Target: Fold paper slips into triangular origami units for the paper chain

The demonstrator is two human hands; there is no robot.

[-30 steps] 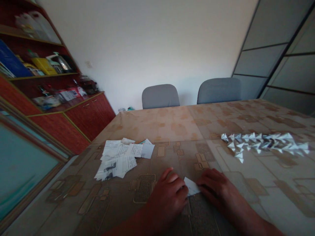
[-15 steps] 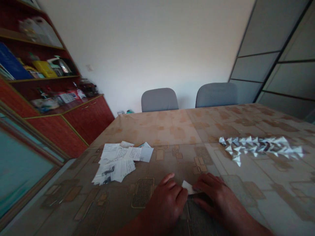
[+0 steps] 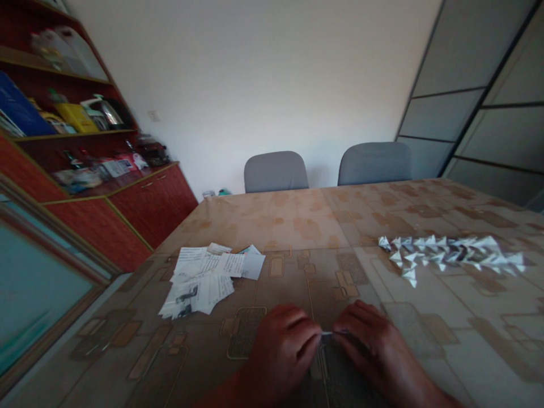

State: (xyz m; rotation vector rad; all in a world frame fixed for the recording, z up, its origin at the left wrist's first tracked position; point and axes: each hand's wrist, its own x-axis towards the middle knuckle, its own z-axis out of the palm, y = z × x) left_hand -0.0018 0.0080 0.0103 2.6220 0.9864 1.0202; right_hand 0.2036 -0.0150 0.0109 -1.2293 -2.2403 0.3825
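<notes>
A small piece of white paper shows edge-on as a thin strip between my two hands, just above the near part of the table. My left hand pinches its left end, the fingers curled together. At the other end my right hand grips the paper between thumb and fingers. Most of the piece is hidden by the fingers. Left of my hands lies a loose pile of printed paper slips. Over on the right, several folded paper pieces with pointed tips are lined up in rows.
The table has a patterned covering. Two grey chairs, a left one and a right one, stand behind its far edge. A red-brown cabinet with filled shelves is at the left, and panelled doors are at the right.
The paper's white face showed between my hands before; now only a thin edge does. My left fingers have curled in, and both hands pinch the paper at its ends.
</notes>
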